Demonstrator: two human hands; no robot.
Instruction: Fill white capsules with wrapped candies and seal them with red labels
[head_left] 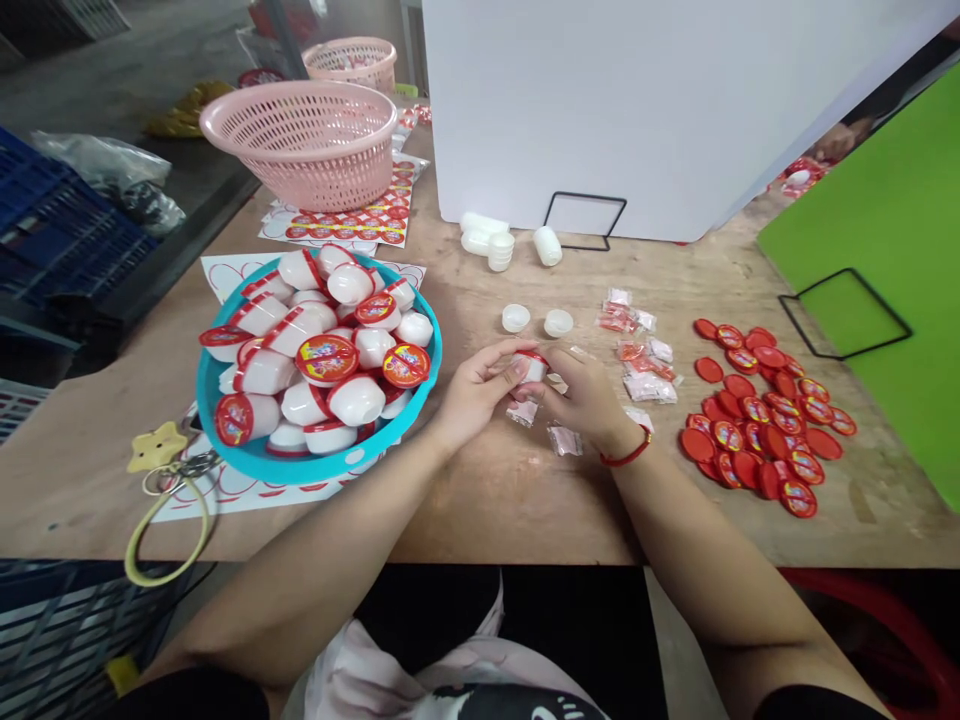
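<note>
At the middle of the table, my left hand (pixel 480 388) and my right hand (pixel 581 392) both close round a white cup with a red lid (pixel 532 368). Small clear-wrapped packets (pixel 564 440) lie just below the hands. Beyond the fingers stand two open white cups (pixel 515 318). To the left, a blue basin (pixel 433 395) is heaped with lidded white cups. Loose red lids (pixel 772 440) are spread on the right, with wrapped red and white packets (pixel 649 387) between them and my right hand.
Stacked white cups (pixel 500 252) lie before a white board (pixel 570 110). A pink basket (pixel 330 165) rests on printed sheets at the back left. A green board (pixel 892 270) and wire stand (pixel 847 355) are right; a keyring with yellow strap (pixel 204 520) is left.
</note>
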